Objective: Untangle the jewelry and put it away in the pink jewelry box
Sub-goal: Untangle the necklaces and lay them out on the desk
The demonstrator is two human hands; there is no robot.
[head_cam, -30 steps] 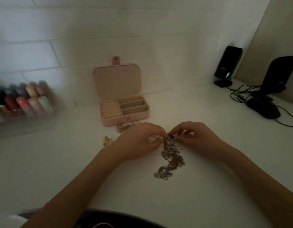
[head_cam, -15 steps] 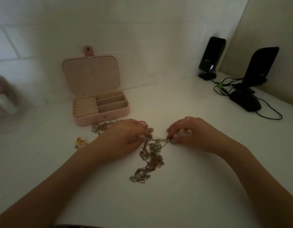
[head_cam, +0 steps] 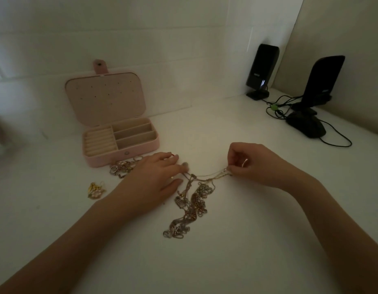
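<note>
Box: the pink box (head_cam: 120,145) stands open toward the counter's (head_cam: 237,240) back left, its lid (head_cam: 105,97) propped up against the wall, strap tab at the top.
Box contents: a ribbed ring-roll section on the left and three long slots on the right; nothing shows in any of them.
Lid: small holes dot its inner face; none holds anything that can be made out.
Tangle: the knot of silver and gold chains (head_cam: 190,209) lies on the counter's middle, near the front of the box and not in it.
Strand: one thin chain (head_cam: 207,177) is stretched sideways from the top of the tangle, between the two hands.
Left hand: the left hand (head_cam: 154,181) lies palm down, fingers fairly straight, their tips pressing the tangle's upper end to the counter.
Right hand: the right hand (head_cam: 253,164) pinches the strand's far end between thumb and curled fingers, to the right of the tangle.
Rings: a small heap of rings (head_cam: 124,166) sits touching or just beside the box's front wall.
Gold piece: a gold trinket (head_cam: 96,189) lies alone, left of the left wrist.
Back right corner: two black speakers (head_cam: 262,68) and a dark mouse (head_cam: 307,128) with cables.
</note>
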